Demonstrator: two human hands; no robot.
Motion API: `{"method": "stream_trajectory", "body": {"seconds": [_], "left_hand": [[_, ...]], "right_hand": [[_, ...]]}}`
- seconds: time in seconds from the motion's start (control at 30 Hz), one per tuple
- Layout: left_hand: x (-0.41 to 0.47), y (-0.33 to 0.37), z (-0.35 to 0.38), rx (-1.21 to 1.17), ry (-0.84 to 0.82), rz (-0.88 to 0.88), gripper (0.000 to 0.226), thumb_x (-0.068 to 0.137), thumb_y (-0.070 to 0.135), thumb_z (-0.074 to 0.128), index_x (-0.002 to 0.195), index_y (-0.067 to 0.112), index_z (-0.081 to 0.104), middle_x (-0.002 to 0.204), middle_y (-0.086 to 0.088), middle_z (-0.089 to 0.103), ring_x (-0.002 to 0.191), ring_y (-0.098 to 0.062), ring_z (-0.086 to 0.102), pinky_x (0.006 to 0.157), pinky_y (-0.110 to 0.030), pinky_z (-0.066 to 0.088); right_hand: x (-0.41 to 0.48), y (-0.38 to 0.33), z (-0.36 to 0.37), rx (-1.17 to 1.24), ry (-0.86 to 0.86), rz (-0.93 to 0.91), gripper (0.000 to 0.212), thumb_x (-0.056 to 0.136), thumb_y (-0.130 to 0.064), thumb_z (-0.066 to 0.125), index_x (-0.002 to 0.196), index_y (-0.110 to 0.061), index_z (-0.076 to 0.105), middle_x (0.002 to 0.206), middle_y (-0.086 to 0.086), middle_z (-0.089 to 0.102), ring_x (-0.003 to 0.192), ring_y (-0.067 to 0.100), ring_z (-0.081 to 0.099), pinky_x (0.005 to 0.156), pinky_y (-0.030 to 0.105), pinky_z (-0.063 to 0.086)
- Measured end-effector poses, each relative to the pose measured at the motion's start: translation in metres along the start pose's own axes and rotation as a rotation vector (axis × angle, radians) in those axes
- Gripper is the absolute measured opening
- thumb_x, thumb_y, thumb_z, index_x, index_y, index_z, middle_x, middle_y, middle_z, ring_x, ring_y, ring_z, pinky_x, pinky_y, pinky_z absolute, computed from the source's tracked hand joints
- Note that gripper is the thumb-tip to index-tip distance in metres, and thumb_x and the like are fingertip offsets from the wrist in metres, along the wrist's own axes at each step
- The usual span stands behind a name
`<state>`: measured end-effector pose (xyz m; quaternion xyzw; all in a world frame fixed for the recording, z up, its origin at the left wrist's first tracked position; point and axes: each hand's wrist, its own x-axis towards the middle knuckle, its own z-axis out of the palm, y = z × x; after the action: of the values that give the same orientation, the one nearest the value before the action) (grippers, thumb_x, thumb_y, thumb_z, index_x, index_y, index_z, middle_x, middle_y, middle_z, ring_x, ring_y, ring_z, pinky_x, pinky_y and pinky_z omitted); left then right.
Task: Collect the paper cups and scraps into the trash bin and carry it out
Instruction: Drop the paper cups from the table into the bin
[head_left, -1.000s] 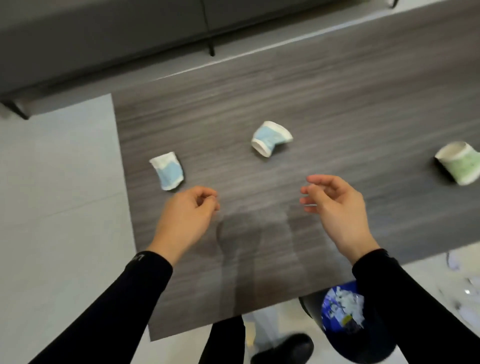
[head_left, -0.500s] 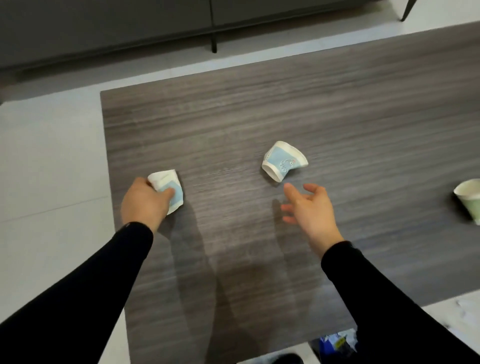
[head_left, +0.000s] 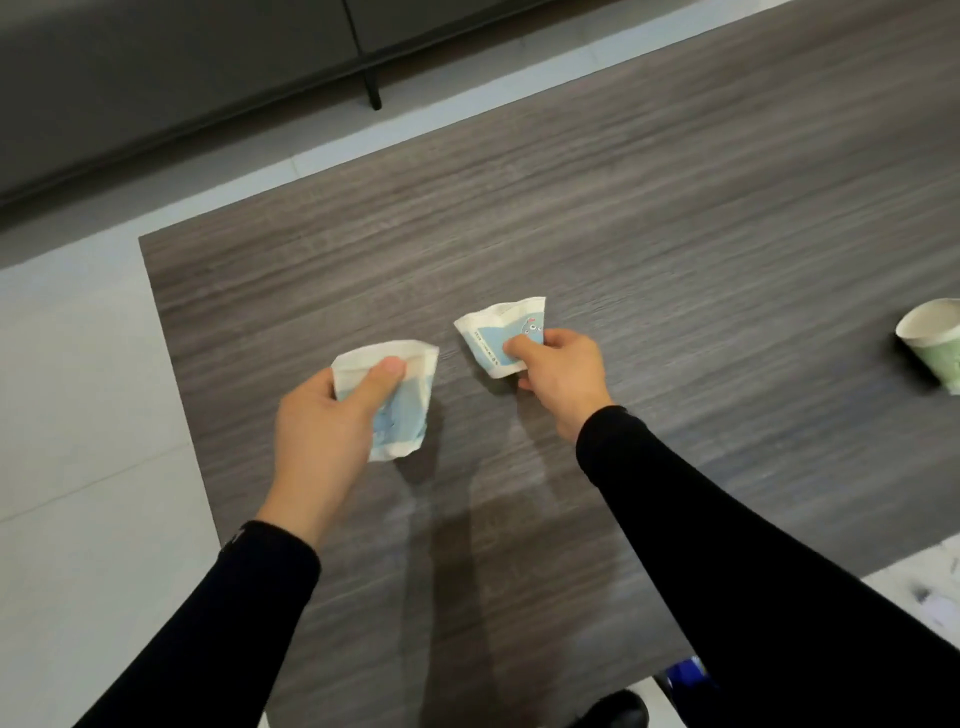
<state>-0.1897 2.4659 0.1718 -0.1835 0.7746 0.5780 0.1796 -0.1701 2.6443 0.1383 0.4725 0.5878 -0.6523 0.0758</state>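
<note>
At the far left is the pale, smooth floor (head_left: 78, 415) with thin tile lines. Beside it begins the tabletop (head_left: 623, 218), a flat board with dark grey wood grain in long streaks and a sharp left corner.

The left hand (head_left: 322, 431) comes from a black sleeve (head_left: 208, 623) and is closed around the flattened blue cup (head_left: 402, 400). The thumb lies across the front of this cup near its rim, and the other fingers are behind it, so they are hidden. The cup is of white paper with a light blue band; it is pressed flat, the mouth is squeezed to a narrow slit, and the walls are creased. I cannot see inside it. It seems lifted a little above the tabletop, with a shadow under it.

Just to the right, apart from the first cup, the right hand (head_left: 561, 379) pinches the printed blue cup (head_left: 501, 335). The thumb presses on the blue band beside a small cartoon figure, and the fingers curl under the base. This cup is also crumpled paper, with its rim bent out of round and its mouth turned up and away. Whether it touches the tabletop I cannot tell.

Well apart, at the right edge, the green cup (head_left: 935, 345) lies on its side on the tabletop, partly cut off by the frame. Its round white mouth faces left and looks empty
</note>
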Motion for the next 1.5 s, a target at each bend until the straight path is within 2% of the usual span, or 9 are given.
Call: {"method": "stream_trajectory", "body": {"seconds": [0.23,0.43,0.53,0.73,0.87,1.03,1.13,1.3,1.5], "left_hand": [[-0.028,0.008,0.084,-0.223,-0.384,-0.161,0.014,0.074,0.024,0.071,0.087,0.018,0.071,0.082,-0.001,0.077,0.076,-0.018,0.072,0.06,-0.027,0.056],[-0.058,0.004,0.142,0.072,-0.462,0.115,0.024,0.08,0.012,0.068,0.07,0.033,0.073,0.07,0.015,0.074,0.068,-0.004,0.068,0.063,-0.021,0.056],[-0.068,0.005,0.172,0.144,-0.52,0.198,0.033,0.08,0.006,0.066,0.074,0.038,0.071,0.073,0.022,0.071,0.07,0.005,0.066,0.068,-0.013,0.054],[-0.087,0.008,0.234,0.208,-0.575,0.242,0.04,0.08,0.006,0.066,0.068,0.045,0.067,0.081,0.018,0.067,0.062,0.015,0.06,0.055,-0.002,0.043],[-0.099,0.012,0.276,0.234,-0.627,0.305,0.037,0.083,0.012,0.063,0.084,0.05,0.065,0.096,0.008,0.067,0.075,0.006,0.061,0.059,0.0,0.043],[-0.102,0.007,0.289,0.239,-0.676,0.337,0.048,0.083,0.014,0.063,0.123,0.04,0.056,0.098,0.038,0.053,0.082,0.023,0.056,0.065,0.004,0.04],[-0.101,0.001,0.283,0.265,-0.658,0.317,0.048,0.082,0.015,0.064,0.123,0.04,0.056,0.104,0.032,0.056,0.088,0.016,0.056,0.066,0.003,0.042],[-0.1,-0.004,0.273,0.309,-0.607,0.268,0.046,0.081,0.015,0.066,0.119,0.042,0.059,0.097,0.025,0.062,0.081,0.008,0.062,0.066,-0.003,0.048],[-0.107,0.003,0.27,0.403,-0.546,0.303,0.048,0.079,0.021,0.07,0.123,0.03,0.054,0.096,0.018,0.061,0.09,-0.006,0.062,0.079,-0.026,0.053]], "right_hand": [[-0.05,0.028,-0.038,0.17,-0.119,-0.115,0.013,0.082,-0.005,0.064,0.092,-0.013,0.062,0.085,0.001,0.067,0.079,0.01,0.062,0.075,0.021,0.052],[-0.049,0.036,-0.107,0.423,-0.078,-0.026,0.02,0.081,0.003,0.049,0.079,-0.007,0.066,0.078,0.01,0.065,0.079,0.021,0.06,0.077,0.032,0.054],[-0.044,0.036,-0.148,0.282,0.014,-0.063,0.013,0.08,-0.006,0.058,0.089,-0.01,0.067,0.085,0.006,0.066,0.084,0.019,0.062,0.089,0.043,0.051],[-0.013,0.027,-0.249,-0.032,0.472,-0.254,0.032,0.082,-0.015,0.059,0.114,-0.016,0.06,0.099,0.003,0.062,0.073,0.007,0.057,0.07,0.02,0.046],[0.011,0.027,-0.302,-0.311,0.686,-0.362,0.052,0.08,-0.009,0.057,0.132,-0.011,0.049,0.14,0.007,0.044,0.123,0.02,0.045,0.103,0.027,0.036],[0.051,0.025,-0.34,-0.679,0.57,-0.302,0.091,0.076,-0.026,0.07,0.149,-0.02,0.016,0.16,0.008,0.001,0.145,0.027,0.005,0.116,0.045,0.019],[0.069,0.026,-0.343,-0.76,0.411,-0.222,0.107,0.071,-0.037,0.075,0.15,-0.021,0.004,0.158,0.003,0.009,0.144,0.027,0.007,0.112,0.049,0.025],[0.076,0.036,-0.339,-0.896,0.526,-0.27,0.072,0.075,-0.038,0.071,0.133,-0.01,0.039,0.137,0.01,0.04,0.125,0.032,0.032,0.098,0.041,0.038],[0.029,0.038,-0.322,-0.416,0.616,-0.443,0.041,0.079,-0.025,0.067,0.116,-0.01,0.057,0.115,0.009,0.062,0.104,0.022,0.056,0.081,0.027,0.043]]}}
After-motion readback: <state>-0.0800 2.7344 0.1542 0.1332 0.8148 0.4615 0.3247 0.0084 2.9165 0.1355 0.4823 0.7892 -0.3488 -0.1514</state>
